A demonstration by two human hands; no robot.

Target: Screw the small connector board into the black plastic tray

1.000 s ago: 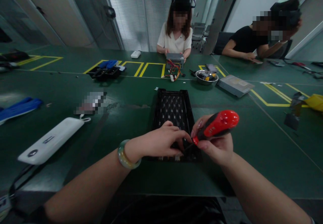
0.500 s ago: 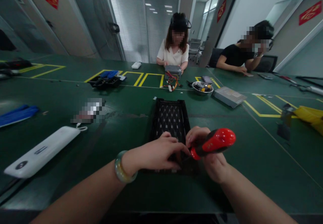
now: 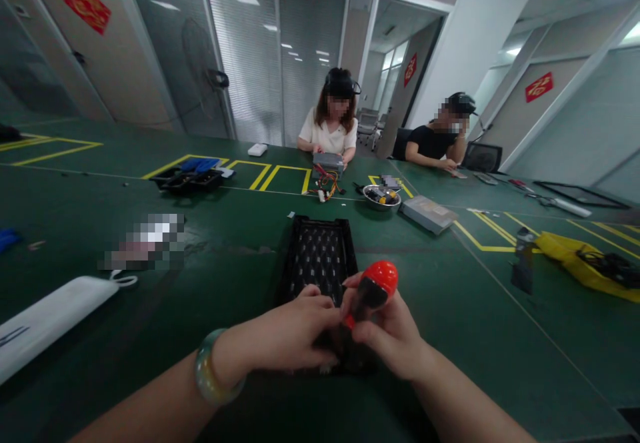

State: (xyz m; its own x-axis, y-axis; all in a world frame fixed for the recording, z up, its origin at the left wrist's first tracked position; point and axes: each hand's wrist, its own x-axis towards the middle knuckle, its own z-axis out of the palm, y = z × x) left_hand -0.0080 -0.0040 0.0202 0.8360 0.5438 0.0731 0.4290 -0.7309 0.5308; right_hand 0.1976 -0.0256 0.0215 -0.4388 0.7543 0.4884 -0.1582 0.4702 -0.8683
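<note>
My right hand (image 3: 393, 326) is wrapped round the red and black handle of a screwdriver (image 3: 380, 280), held with its butt end tipped up toward me. My left hand (image 3: 295, 326), with a bracelet on its wrist, has its fingers bent together close to the lower end of the handle; what they pinch, if anything, is hidden. Both hands are over the near end of a black tray-like frame (image 3: 323, 250) with rows of small light marks inside. The screwdriver's tip is out of sight behind the fingers.
A white power strip-like device (image 3: 60, 316) lies at left. Farther off are a black tray with blue gloves (image 3: 187, 173), a metal bowl of small parts (image 3: 381, 198), a grey metal box (image 3: 429, 214) and a yellow bag (image 3: 585, 260). Two people sit across the table (image 3: 240, 230).
The view has shifted, with more of the room at right showing. The screwdriver handle has swung from leaning right to more upright, and my right hand has turned with it. My left hand stays beside it.
</note>
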